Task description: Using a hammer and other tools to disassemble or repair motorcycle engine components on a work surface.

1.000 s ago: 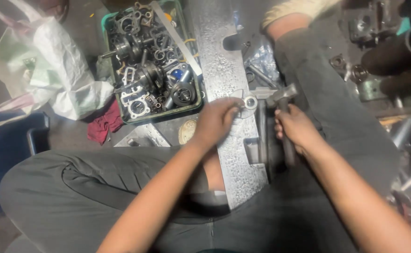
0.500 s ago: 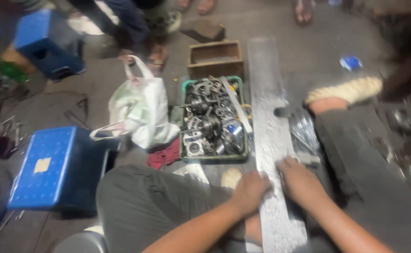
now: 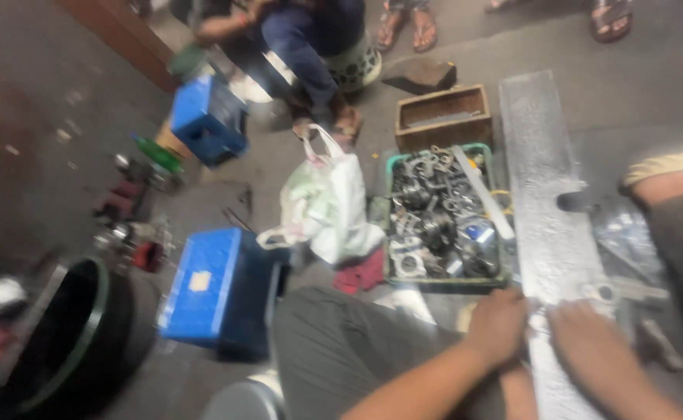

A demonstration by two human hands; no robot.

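Long grey metal plate [image 3: 547,225] on the floor across the lap, pinned flat at its near end by both hands: left hand [image 3: 497,327] and right hand [image 3: 594,350] pressing palms down, gripping nothing. Just left, green tray of engine parts [image 3: 442,225], wooden box [image 3: 442,117], white plastic bag [image 3: 322,206], blue crate [image 3: 217,292] crowding that side; small ring-ended metal part [image 3: 602,293] on the plate above the right hand.

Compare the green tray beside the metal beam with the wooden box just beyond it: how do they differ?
The green tray is plastic-looking and packed with metal engine parts; the wooden box is brown and looks nearly empty. The tray is the larger and lies nearer the hands; the box sits farther away. Both are open-topped, rectangular and rest on the floor left of the metal beam.
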